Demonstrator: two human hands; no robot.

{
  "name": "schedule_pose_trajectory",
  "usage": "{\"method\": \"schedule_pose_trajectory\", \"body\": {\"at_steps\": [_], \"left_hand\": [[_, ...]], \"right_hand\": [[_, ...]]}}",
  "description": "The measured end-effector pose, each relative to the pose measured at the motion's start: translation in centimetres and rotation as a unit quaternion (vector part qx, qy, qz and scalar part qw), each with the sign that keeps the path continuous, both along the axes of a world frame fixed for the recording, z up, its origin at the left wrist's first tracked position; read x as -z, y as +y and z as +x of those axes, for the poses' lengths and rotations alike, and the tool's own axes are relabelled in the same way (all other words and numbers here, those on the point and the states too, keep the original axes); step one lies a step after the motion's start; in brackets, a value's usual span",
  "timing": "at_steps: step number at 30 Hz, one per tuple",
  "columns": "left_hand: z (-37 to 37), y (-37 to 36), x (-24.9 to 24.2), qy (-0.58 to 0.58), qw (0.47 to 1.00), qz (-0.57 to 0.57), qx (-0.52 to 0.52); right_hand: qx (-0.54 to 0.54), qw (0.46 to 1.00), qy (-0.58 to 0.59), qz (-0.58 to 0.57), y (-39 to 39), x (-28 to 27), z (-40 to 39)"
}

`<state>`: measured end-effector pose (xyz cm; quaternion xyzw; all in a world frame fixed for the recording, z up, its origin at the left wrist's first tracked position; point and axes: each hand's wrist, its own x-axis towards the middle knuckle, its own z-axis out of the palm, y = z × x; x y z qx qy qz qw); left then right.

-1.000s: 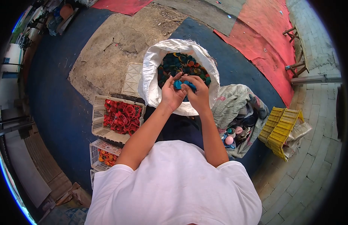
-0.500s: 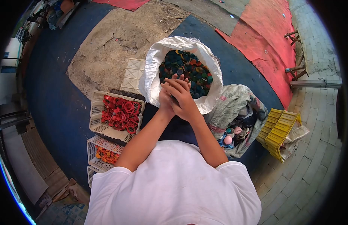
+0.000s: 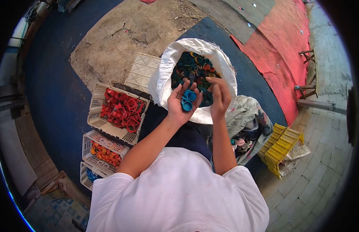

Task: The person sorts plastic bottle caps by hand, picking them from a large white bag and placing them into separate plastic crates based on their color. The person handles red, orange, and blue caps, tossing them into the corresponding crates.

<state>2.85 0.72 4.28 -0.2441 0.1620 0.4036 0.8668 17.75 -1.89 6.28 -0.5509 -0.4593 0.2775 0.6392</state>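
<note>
Palm up at the near rim of a white woven sack (image 3: 164, 83), my left hand (image 3: 181, 103) cradles several blue caps (image 3: 188, 99). My right hand (image 3: 220, 94) is just to the right, apart from it, over the sack's near right side. Its fingers curve toward the left hand; whether anything lies between them is hidden. Inside the sack are many mixed bottle caps (image 3: 193, 67), mostly dark green and blue, with some orange and red ones.
On the left stand a crate of red caps (image 3: 123, 110), a crate of orange caps (image 3: 106, 154) and a crate with blue pieces (image 3: 90, 174). On the right are an open grey sack (image 3: 245, 106) and yellow crates (image 3: 280, 145). A white lattice panel (image 3: 141, 71) lies behind.
My hands have moved apart from their overlapped position. The left palm now shows blue caps, and the right hand has moved to the right. The view has shifted slightly.
</note>
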Motion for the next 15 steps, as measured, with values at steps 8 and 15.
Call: {"method": "schedule_pose_trajectory", "body": {"at_steps": [8,15], "left_hand": [[-0.9,-0.1,-0.4,0.003,1.000,0.010,0.006],[-1.5,-0.2,0.0,-0.020,1.000,0.011,0.021]], "right_hand": [[-0.118,0.910,-0.275,-0.287,13.7,15.6,5.5],[-0.210,0.824,-0.454,-0.266,20.0,22.5,4.9]]}}
